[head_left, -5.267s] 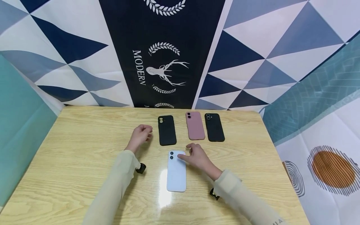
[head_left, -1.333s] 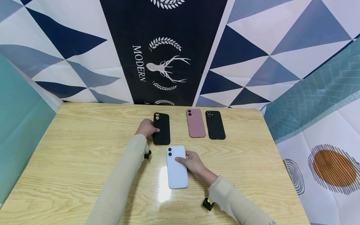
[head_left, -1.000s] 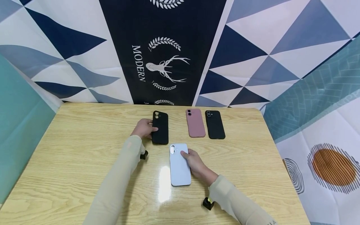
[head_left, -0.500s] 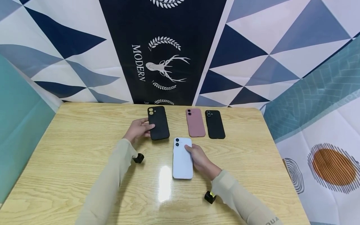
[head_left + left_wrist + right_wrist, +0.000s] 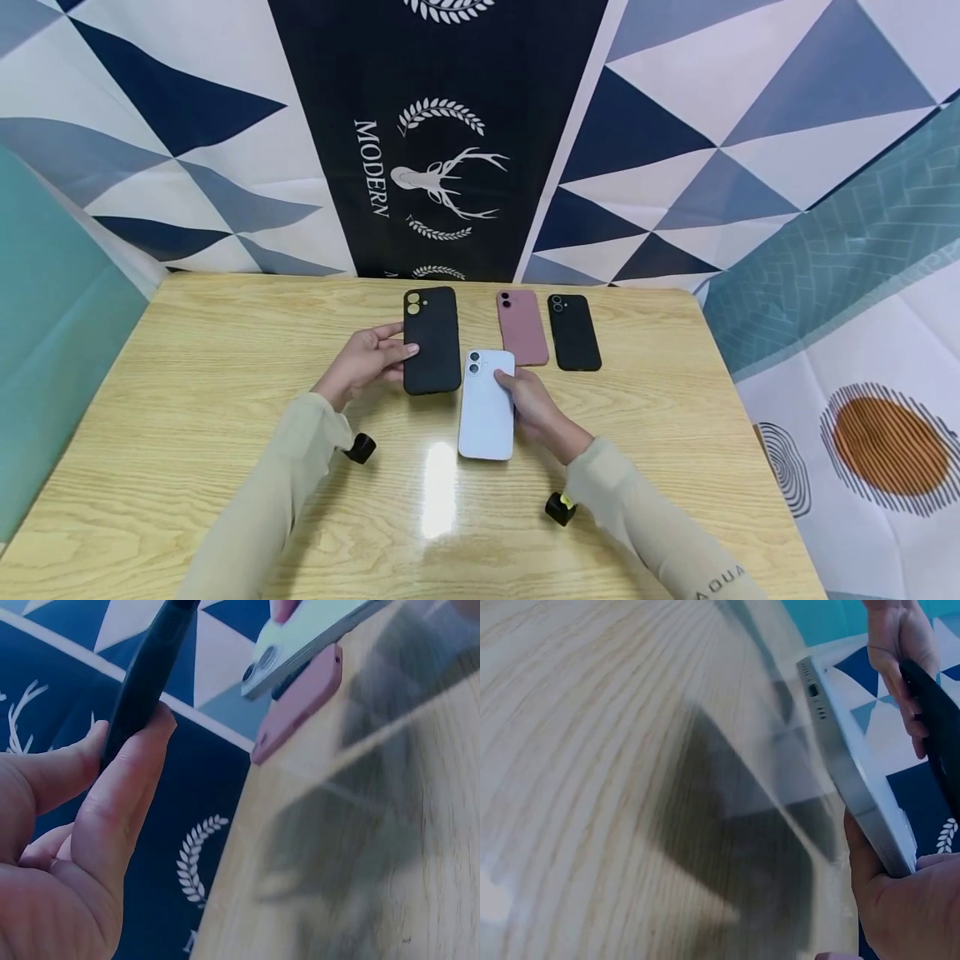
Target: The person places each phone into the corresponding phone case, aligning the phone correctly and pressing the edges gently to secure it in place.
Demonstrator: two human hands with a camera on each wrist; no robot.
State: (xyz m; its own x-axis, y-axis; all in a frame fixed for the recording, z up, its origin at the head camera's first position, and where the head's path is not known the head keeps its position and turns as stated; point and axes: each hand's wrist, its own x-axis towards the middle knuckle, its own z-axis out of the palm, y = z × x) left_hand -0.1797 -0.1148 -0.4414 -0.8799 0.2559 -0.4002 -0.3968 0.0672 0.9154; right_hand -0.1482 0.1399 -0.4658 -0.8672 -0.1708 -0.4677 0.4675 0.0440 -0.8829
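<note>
Between thumb and fingers, my left hand point(image 5: 369, 360) pinches the left edge of a black phone case point(image 5: 432, 340) with camera cutouts at its top left. Close by on the right, my right hand point(image 5: 534, 402) grips a white phone point(image 5: 487, 407) by its right side, thumb on the back near the two camera lenses. Both things are raised off the table; their edges nearly meet in the head view but stand apart in the right wrist view, where the phone point(image 5: 855, 769) and the case point(image 5: 936, 724) appear edge-on. In the left wrist view the case point(image 5: 150, 667) is seen along its thin side.
A pink phone case or cased phone point(image 5: 522, 327) lies on the wooden table point(image 5: 225, 400) behind the white phone. Beside it on the right lies another black one point(image 5: 574, 333). A patterned cloth point(image 5: 442, 142) hangs along the table's back edge.
My left hand has taken hold of the black case and lifted it off the table. My right hand has gripped the white phone, raised it and brought it toward the case.
</note>
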